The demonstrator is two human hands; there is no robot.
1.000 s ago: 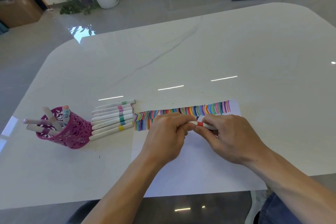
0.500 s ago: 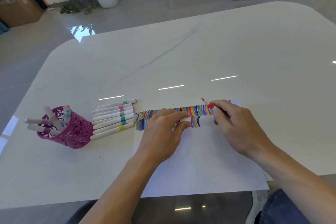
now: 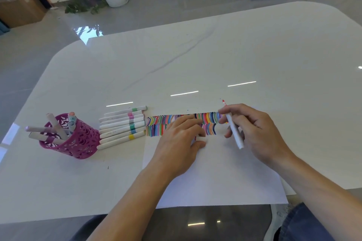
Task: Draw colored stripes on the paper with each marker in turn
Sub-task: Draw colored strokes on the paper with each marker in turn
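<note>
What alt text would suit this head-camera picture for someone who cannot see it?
A right hand holds an uncapped red marker over paper banded with colored stripes; the left hand rests on the sheet pinching the cap. More markers lie beside a pink holder.

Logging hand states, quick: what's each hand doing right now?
Left hand: pinches the marker cap, resting on the paper.
Right hand: grips the uncapped red marker, tip pointing away.
</note>
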